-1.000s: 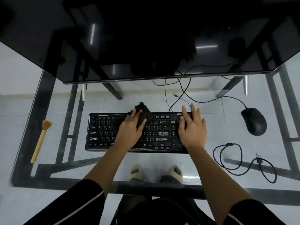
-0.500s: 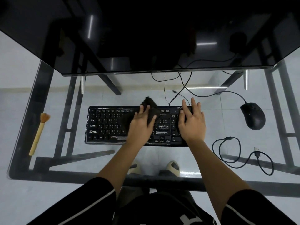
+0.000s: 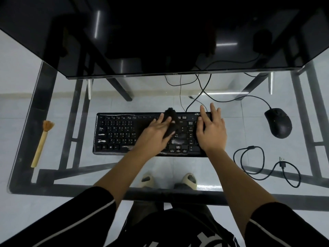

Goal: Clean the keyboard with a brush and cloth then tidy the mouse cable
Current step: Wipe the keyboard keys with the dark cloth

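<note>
A black keyboard (image 3: 117, 134) lies on the glass desk (image 3: 222, 168) in front of me. My left hand (image 3: 154, 134) presses a dark cloth (image 3: 171, 122) onto the keys right of the keyboard's middle, fingers spread over it. My right hand (image 3: 211, 130) rests flat on the keyboard's right end, over the number pad. A black mouse (image 3: 278, 123) sits to the right, its cable (image 3: 236, 98) running back under the monitor. A wooden brush (image 3: 42, 142) lies far left on the desk.
A large dark monitor (image 3: 160, 36) overhangs the back of the desk. A loose black USB cable (image 3: 263, 163) is coiled at the right front. Thin wires trail behind the keyboard. The desk's black frame and my feet show through the glass.
My left hand has slid the cloth rightward along the keys, from the keyboard's middle toward my right hand. The right hand has stayed on the right end.
</note>
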